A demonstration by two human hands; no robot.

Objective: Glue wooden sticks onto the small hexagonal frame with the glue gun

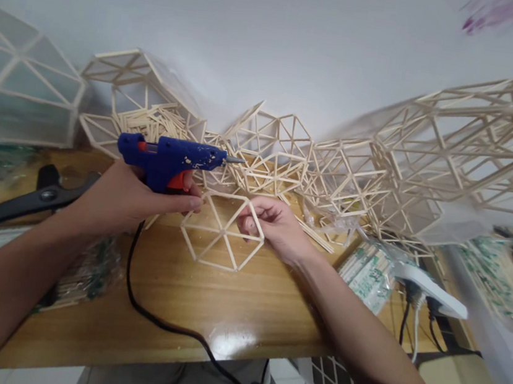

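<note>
My left hand (125,198) is closed around a blue glue gun (171,157) with an orange trigger, its nozzle pointing right above the table. A black cord (148,312) runs from the gun down over the table's front edge. My right hand (271,222) pinches the right side of a flat hexagon of thin wooden sticks (218,231), which lies on the wooden table (233,301). My left fingertips almost touch the hexagon's upper left corner.
Many glued stick frames (271,150) are heaped along the wall, with larger lattices at the right (472,150) and left (17,82). Black scissors (16,203) lie at left. Packets of sticks (368,274) and a white power strip (431,288) sit at right.
</note>
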